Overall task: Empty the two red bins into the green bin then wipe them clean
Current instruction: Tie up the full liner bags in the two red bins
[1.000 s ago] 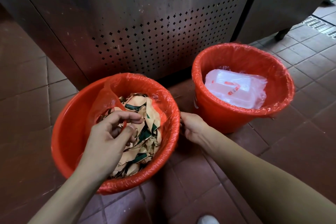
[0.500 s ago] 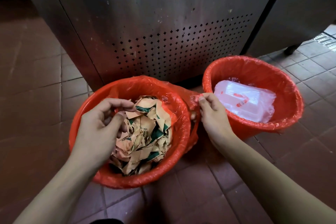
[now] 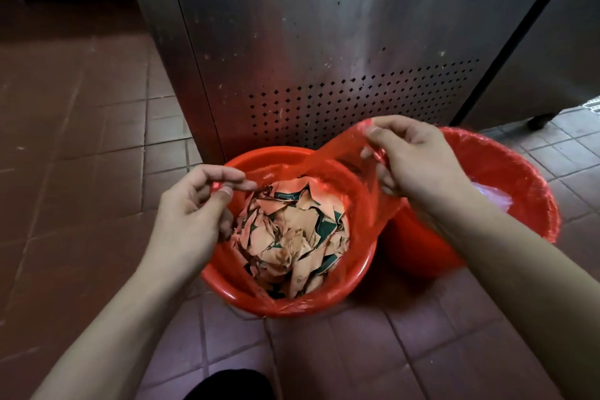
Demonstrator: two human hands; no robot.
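Now both hands [image 3: 191, 214] [image 3: 418, 162] pinch thin crinkly red liner [image 3: 341, 156] above round bin [image 3: 357, 282].

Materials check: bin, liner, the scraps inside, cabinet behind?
Bin: likely moulded plastic, glossy red rim with highlights.
Liner: thin translucent red film, stretching and wrinkling where the left hand and right hand pinch it.
Scraps: look like torn printed paper, matte, creased.
Cabinet: brushed metal, probably stainless, with perforated vents.

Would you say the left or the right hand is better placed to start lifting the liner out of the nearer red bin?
Probably the right hand: it already holds the liner pulled above the near red bin. The left hand only pinches it at rim height.
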